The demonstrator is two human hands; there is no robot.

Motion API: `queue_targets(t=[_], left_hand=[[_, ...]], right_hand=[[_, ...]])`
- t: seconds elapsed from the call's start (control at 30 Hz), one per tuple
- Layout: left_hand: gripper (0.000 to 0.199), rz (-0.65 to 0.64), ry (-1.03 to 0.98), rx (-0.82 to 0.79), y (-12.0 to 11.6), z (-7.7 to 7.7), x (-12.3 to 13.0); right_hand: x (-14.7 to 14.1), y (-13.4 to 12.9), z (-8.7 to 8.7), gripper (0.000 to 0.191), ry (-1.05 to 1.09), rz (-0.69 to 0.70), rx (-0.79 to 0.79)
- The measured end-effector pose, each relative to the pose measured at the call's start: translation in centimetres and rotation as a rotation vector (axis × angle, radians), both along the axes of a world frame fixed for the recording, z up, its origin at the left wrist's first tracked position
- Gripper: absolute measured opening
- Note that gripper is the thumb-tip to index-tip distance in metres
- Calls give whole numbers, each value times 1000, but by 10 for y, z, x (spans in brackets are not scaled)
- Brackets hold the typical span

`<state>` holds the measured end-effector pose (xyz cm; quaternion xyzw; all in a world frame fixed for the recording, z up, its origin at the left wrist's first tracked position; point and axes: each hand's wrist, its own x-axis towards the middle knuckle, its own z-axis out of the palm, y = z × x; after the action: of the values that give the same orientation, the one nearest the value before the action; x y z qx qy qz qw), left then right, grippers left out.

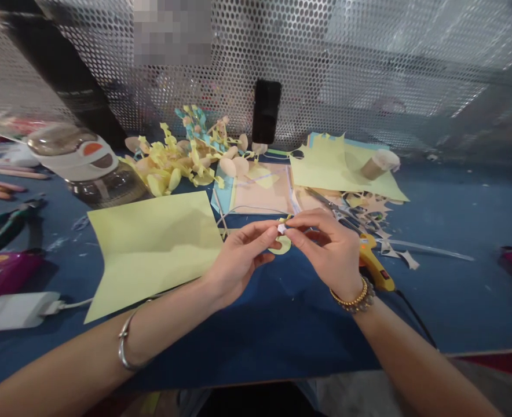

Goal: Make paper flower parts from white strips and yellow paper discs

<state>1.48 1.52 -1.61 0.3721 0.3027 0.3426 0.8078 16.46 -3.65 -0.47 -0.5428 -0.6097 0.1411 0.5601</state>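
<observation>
Between my fingertips, at the middle of the view, is a small white piece (281, 229) with a bit of yellow above it. My left hand (242, 258) pinches it from the left, thumb against fingers. From the right, my right hand (328, 246) closes its thumb and fingers on the same small piece. A pale yellow-green round paper piece (281, 245) shows just under the fingertips; which hand bears it I cannot tell. Left of my left hand lies a large yellow-green sheet (156, 249). A yellow glue gun (374, 263) lies just beyond my right wrist.
Behind are paper flowers (173, 159), a lidded jar (93, 165), a black phone (266, 111) upright against the perforated metal panel, and stacked sheets (334, 165) with a tape roll (380, 164). Scissors (325, 200) and paper scraps lie right; a white charger (19, 311) lies left.
</observation>
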Motion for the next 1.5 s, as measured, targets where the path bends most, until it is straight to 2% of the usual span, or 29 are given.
queue_targets(t=[0.27,0.5,0.67,0.77,0.87,1.07,1.2,1.5], left_hand=[[10,96,15,37,-6,0,6],[11,126,69,163,-12,0,7],[13,226,208,414,-2,1,2],[22,313,302,583,10,2,1],[26,281,347,662,20,2,5],[16,157,349,718,26,-3,19],[9,169,372,764,24,-8,20],[15,211,324,725,12,-7,15]], right_hand=[[-4,-3,-3,11,94,26,-26],[-3,0,-9,6,281,47,-43],[5,4,-10,12,540,60,-95],[12,6,-7,12,622,31,-84],[18,7,-5,12,625,1,-90],[22,9,-8,17,609,-32,-113],[22,11,-13,16,531,-30,-131],[16,6,-16,12,348,-54,-82]])
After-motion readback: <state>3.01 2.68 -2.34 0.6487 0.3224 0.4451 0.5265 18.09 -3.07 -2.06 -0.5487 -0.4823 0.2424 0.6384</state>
